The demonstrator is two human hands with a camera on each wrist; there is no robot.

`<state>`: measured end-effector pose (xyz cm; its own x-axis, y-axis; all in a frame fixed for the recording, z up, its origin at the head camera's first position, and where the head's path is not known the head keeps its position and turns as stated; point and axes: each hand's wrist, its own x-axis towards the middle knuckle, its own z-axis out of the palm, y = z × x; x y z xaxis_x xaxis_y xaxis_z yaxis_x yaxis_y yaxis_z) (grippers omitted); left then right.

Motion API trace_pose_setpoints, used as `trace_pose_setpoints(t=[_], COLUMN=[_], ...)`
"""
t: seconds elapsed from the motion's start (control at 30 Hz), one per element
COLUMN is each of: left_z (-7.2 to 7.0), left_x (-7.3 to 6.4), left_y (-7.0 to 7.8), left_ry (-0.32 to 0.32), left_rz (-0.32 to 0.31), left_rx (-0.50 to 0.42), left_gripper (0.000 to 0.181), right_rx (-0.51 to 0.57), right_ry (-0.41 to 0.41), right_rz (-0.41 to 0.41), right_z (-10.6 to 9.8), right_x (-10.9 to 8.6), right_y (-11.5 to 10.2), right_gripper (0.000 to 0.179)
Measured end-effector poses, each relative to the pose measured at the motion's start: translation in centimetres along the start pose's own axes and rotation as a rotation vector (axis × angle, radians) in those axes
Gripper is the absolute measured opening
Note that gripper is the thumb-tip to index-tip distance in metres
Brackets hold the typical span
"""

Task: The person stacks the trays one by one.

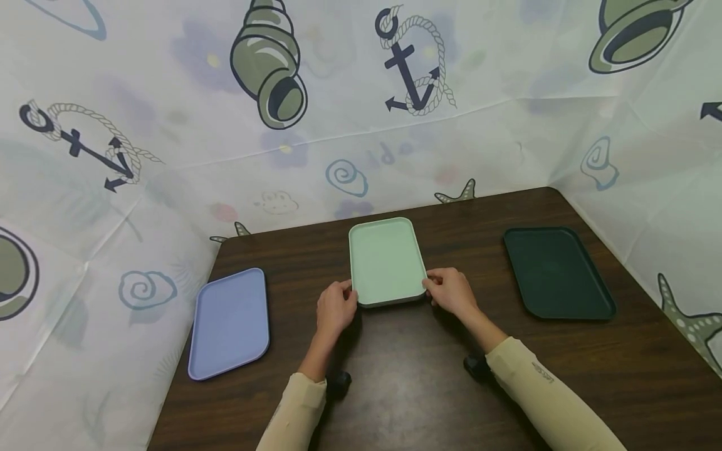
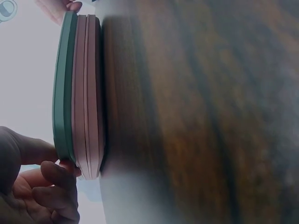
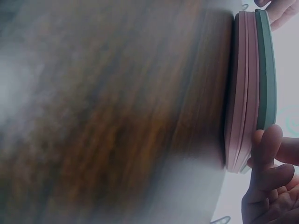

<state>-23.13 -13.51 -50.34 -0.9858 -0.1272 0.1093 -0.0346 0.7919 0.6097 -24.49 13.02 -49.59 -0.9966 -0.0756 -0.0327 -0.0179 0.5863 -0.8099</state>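
A light green tray (image 1: 386, 260) lies at the back middle of the table, on top of a stack. Beneath it, the left wrist view shows pink trays (image 2: 85, 93), which the head view hides. My left hand (image 1: 336, 307) pinches the green tray at its near left corner, the thumb at its upper edge and fingers curled below. At the near right corner my right hand (image 1: 450, 291) pinches the same tray between thumb and fingertips. Seen from the right wrist, the green tray's edge (image 3: 267, 70) sits close against the pink trays.
To the left a blue tray (image 1: 230, 322) lies flat near the table's edge. A dark green tray (image 1: 558, 272) rests on the right side. Patterned cloth (image 1: 316, 150) hangs behind and beside the dark wooden table (image 1: 412, 382).
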Motion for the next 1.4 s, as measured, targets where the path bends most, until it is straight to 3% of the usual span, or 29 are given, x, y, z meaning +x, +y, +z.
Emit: trace_pose_setpoints(t=[0.33, 0.6, 1.07, 1.4], left_z=[0.0, -0.3, -0.3, -0.5], left_x=[0.7, 0.7, -0.2, -1.3], left_y=[0.0, -0.1, -0.5, -0.7], left_ry=[-0.003, -0.022, -0.111, -0.135], left_rz=[-0.028, -0.014, -0.039, -0.019], left_rx=[-0.007, -0.012, -0.041, -0.058], left_gripper=[0.030, 0.031, 0.041, 0.043], right_rx=[-0.027, -0.025, -0.030, -0.027], right_ry=[-0.001, 0.002, -0.042, -0.094], right_rz=[-0.012, -0.011, 0.009, 0.023], right_z=[0.2, 0.2, 0.4, 0.4], right_x=[0.7, 0.8, -0.2, -1.3], right_y=[-0.2, -0.1, 0.2, -0.1], right_gripper=[0.034, 0.035, 0.044, 0.053])
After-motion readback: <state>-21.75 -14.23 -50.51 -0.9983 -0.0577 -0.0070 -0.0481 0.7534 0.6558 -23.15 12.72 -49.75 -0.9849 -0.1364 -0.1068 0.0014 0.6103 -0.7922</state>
